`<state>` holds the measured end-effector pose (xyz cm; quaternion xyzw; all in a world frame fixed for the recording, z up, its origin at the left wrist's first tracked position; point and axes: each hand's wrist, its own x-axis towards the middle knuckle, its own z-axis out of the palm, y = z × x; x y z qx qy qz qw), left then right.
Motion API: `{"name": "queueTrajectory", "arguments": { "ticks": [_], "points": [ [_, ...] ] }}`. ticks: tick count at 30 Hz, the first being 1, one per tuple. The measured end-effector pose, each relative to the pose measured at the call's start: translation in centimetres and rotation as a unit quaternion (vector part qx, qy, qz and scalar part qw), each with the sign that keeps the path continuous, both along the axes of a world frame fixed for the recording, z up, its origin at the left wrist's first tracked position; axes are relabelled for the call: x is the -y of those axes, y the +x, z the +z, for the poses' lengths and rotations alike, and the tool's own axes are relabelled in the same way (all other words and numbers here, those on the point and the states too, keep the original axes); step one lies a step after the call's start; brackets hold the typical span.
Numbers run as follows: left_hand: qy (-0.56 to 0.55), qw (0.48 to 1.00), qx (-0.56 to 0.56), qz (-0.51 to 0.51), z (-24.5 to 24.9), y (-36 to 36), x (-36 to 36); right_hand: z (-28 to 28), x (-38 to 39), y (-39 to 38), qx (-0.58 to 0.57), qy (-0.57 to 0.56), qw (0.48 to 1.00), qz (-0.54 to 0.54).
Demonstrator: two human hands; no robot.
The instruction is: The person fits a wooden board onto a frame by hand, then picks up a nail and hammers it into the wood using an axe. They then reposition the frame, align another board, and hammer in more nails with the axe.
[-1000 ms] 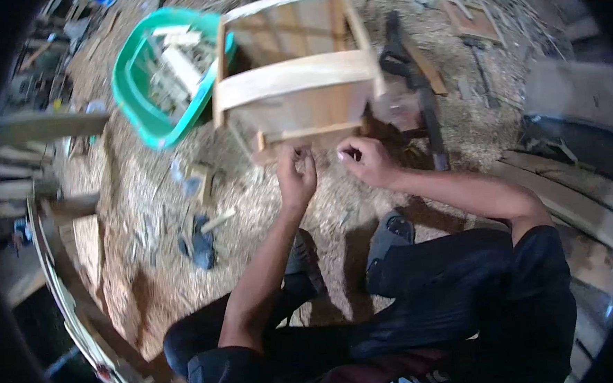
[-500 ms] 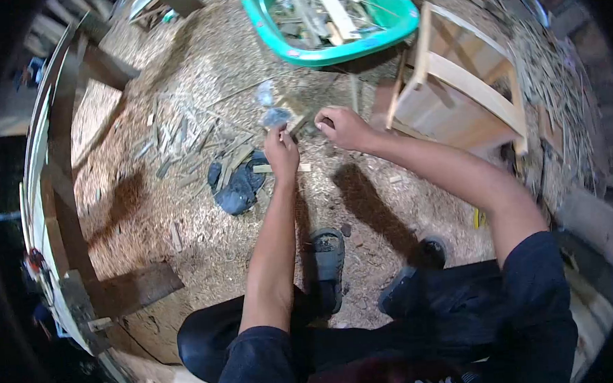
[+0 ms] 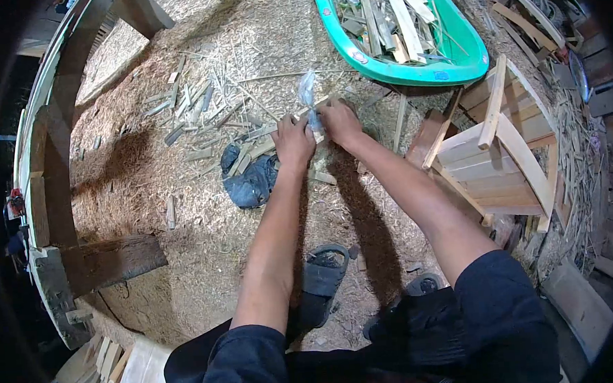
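Between my two hands is a clear plastic bag [image 3: 307, 89], its upper part standing up and a narrower part running down between my fingers. My left hand [image 3: 294, 143] is closed, fingertips pinching the bag's left side. On the other side my right hand [image 3: 339, 122] is closed too, its curled fingers against the same plastic. A pale wooden strip passes just behind the fingers, partly hidden by them. Close to my left hand lies a crumpled black plastic bag [image 3: 249, 186] with thin wood offcuts [image 3: 252, 153] on and around it.
A green plastic tub [image 3: 383, 73] full of wood scraps stands at the upper right. Beside it a wooden frame piece [image 3: 489, 164] rests tilted. A curved wooden structure [image 3: 58, 156] runs along the left. Wood shavings cover the ground, and a sandal [image 3: 323, 277] is below my hands.
My hands have come together at the clear plastic; before, they were apart, the right one raised. The view has shifted, so the tub and wooden frame piece now appear farther right.
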<state>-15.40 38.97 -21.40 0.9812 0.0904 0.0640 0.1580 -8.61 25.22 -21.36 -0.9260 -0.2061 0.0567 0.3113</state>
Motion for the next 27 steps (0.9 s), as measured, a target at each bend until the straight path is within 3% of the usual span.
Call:
{"name": "queueTrajectory", "arguments": {
  "ticks": [4, 9, 18, 23, 27],
  "points": [
    [-0.048, 0.999, 0.005, 0.025, -0.5, -0.1, 0.5, -1.0, 0.1, 0.6, 0.036, 0.008, 0.999, 0.020],
    [-0.077, 0.995, 0.014, 0.060, -0.1, -0.5, 0.9, -0.8, 0.6, 0.3, 0.046, 0.102, 0.993, 0.029],
    [-0.202, 0.963, 0.165, 0.074, 0.4, -1.3, 1.4, 2.5, 1.8, -0.9, 0.010, 0.141, 0.989, -0.044],
    [-0.187, 0.942, 0.269, -0.072, 5.5, 1.6, 1.4, 8.5, 5.1, -0.8, 0.071, 0.222, 0.972, -0.033],
    [-0.281, 0.904, 0.300, -0.118, 13.8, 3.8, 4.5, 15.7, 8.9, 0.1, -0.054, 0.415, 0.906, -0.063]
  ]
}}
